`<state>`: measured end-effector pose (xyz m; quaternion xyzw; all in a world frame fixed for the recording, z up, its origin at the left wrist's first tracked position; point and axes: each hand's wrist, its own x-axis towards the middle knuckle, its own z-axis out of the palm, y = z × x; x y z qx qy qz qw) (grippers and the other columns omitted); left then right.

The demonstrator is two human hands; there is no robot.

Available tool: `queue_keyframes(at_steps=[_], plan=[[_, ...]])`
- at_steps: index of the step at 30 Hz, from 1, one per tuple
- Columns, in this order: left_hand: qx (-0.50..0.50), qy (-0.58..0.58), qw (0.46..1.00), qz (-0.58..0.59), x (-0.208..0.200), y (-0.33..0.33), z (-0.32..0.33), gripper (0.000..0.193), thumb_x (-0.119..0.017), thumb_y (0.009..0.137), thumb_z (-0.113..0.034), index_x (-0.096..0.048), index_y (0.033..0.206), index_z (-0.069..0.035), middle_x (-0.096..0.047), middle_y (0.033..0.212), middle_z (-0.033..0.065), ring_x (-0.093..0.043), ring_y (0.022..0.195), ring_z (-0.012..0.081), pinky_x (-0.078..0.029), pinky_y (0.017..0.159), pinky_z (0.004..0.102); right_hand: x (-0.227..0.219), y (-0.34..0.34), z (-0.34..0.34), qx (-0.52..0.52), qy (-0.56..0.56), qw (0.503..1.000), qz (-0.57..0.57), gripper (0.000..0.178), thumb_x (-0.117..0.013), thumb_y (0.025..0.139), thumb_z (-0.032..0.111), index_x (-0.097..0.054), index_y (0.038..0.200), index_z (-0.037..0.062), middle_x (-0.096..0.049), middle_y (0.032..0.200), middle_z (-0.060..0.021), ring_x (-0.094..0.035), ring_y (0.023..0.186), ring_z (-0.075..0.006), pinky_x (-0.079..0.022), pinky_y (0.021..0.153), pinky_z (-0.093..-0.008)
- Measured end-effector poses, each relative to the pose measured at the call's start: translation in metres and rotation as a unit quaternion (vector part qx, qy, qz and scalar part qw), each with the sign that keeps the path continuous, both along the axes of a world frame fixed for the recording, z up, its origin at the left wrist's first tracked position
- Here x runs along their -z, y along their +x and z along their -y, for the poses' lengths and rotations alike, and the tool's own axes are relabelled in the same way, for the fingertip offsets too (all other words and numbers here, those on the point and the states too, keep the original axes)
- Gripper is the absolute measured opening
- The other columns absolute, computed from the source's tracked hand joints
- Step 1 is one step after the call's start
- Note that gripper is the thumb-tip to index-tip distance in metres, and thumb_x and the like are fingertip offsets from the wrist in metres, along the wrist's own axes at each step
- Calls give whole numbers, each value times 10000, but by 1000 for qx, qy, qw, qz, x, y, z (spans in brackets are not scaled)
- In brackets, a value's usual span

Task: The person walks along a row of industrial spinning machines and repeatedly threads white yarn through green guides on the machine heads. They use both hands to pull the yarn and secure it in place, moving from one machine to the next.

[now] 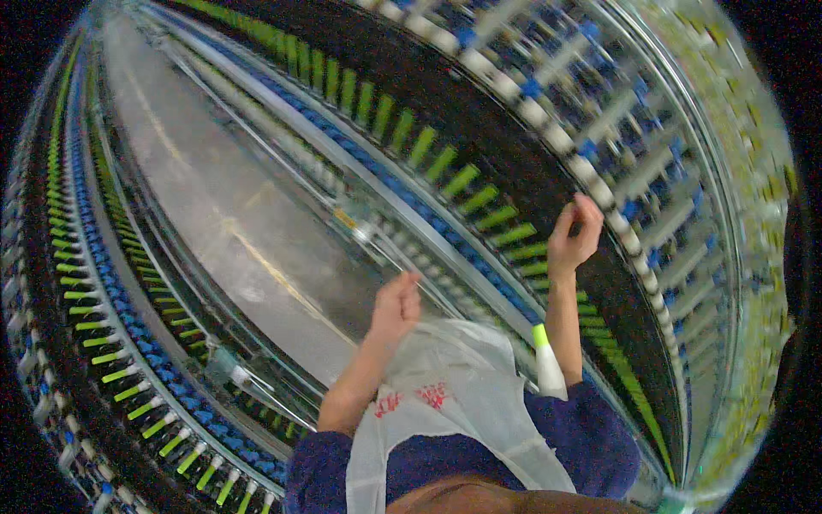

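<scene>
My right hand (576,236) is raised over the dark band of a spinning machine, close to its row of white rollers (561,137). Thumb and fingers curl together in a pinch; whatever lies between them is too fine to see. In front of my apron (445,364), my left hand (396,306) is closed like a fist beside the machine's near rail, its contents hidden. A white cone-shaped bobbin with a green top (548,364) stands tilted next to my right forearm. A long row of green-topped bobbins (445,163) runs along the machine below my right hand.
Blue parts (428,214) line the machine's lower rail. Above the rollers are grey bars and blue fittings (629,210), with yellowish material (745,171) beyond. A similar machine with green-topped bobbins (128,391) stands left, across a grey floor aisle (223,206).
</scene>
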<state>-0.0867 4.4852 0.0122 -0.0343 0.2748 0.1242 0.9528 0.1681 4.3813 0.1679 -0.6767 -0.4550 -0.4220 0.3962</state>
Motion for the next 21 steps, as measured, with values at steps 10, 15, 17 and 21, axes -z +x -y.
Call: queue_keyframes(at_steps=[10, 15, 17, 21], plan=[[-216, 8, 974, -62, 34, -127, -298, 168, -565, 895, -209, -549, 926, -44, -261, 560, -76, -211, 424, 34, -154, 348, 191, 103, -105, -405, -177, -138, 940, -256, 183, -592, 782, 6, -590, 965, 23, -608, 887, -130, -599, 776, -255, -481, 681, -324], [-374, -10, 927, -36, 7, -223, -450, 162, -517, 919, -211, -561, 938, -57, -254, 547, -79, -202, 410, 36, -141, 332, 202, 138, -213, -598, -356, -378, 816, -255, 168, -600, 830, 125, -600, 973, 35, -613, 852, -128, -608, 748, -275, -486, 645, -348], [-435, -1, 899, -45, 8, -258, -507, 159, -496, 927, -201, -563, 940, -57, -245, 544, -76, -197, 408, 40, -134, 326, 199, 153, -265, -668, -471, -504, 708, -154, 232, -592, 819, 178, -591, 1007, 42, -613, 878, -146, -599, 796, -346, -489, 674, -408], [-523, 46, 851, -3, 33, -323, -630, 158, -521, 919, -209, -562, 912, -56, -259, 538, -79, -215, 412, 38, -133, 331, 195, 178, -363, -797, -569, -642, 514, -2, 289, -582, 803, 190, -574, 1062, 61, -617, 881, -139, -600, 807, -355, -489, 689, -427]])
